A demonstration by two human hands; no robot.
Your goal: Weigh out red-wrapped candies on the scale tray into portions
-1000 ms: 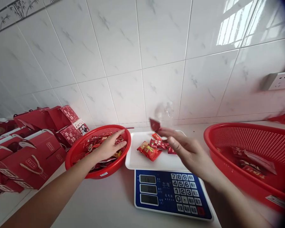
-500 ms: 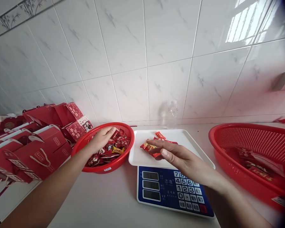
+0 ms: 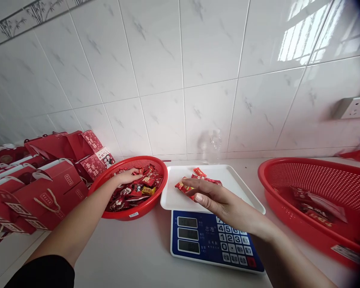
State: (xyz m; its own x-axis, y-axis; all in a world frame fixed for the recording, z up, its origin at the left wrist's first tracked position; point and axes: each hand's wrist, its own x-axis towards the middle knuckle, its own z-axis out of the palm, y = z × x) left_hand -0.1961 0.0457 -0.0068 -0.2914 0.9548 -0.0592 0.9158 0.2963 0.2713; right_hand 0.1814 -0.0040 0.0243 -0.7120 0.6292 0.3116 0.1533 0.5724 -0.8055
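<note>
My left hand (image 3: pixel 125 177) reaches into a small red basket (image 3: pixel 156 164) of wrapped candies (image 3: pixel 138 190), its fingers curled down around some of them. My right hand (image 3: pixel 219 200) lies low over the white tray (image 3: pixel 237 186) of a blue electronic scale (image 3: pixel 213 240). Its fingers are stretched out flat, and their tips touch a few red candy packets (image 3: pixel 199 173) on the tray.
A large red basket (image 3: pixel 288 172) holding a few packets stands at the right. Red gift boxes (image 3: pixel 48 188) with rope handles are stacked at the left. The tiled wall runs behind, with a socket (image 3: pixel 355 107) at the right. A clear bottle (image 3: pixel 214 144) stands behind the tray.
My right hand let a red candy go above the tray and came down onto the packets. My left hand lifted to the basket's far rim, then dipped back into the candies.
</note>
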